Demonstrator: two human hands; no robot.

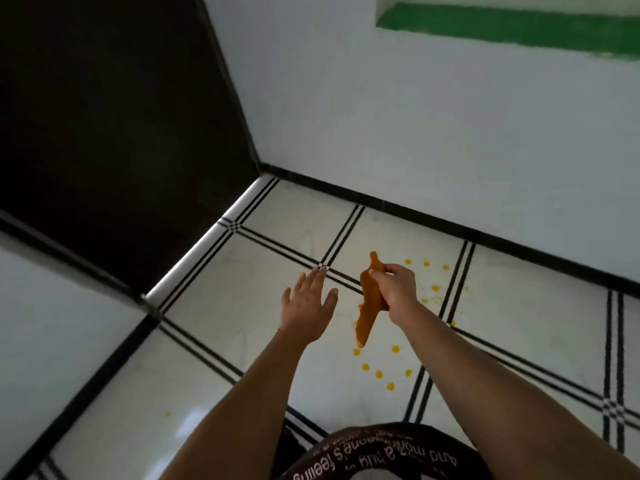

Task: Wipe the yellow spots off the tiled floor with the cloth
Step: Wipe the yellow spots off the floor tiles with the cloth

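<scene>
Little or no wiping is judged done: the orange cloth [369, 306] is pinched in the right hand [394, 289] and hangs down, apparently clear of the tiled floor [277, 258]. The left hand [308, 306] is held wide just beside it, fingers spread, nothing in it. Round yellow spots [379, 374] are left past the right hand and nearer the body, with faint smears by the right wrist.
</scene>
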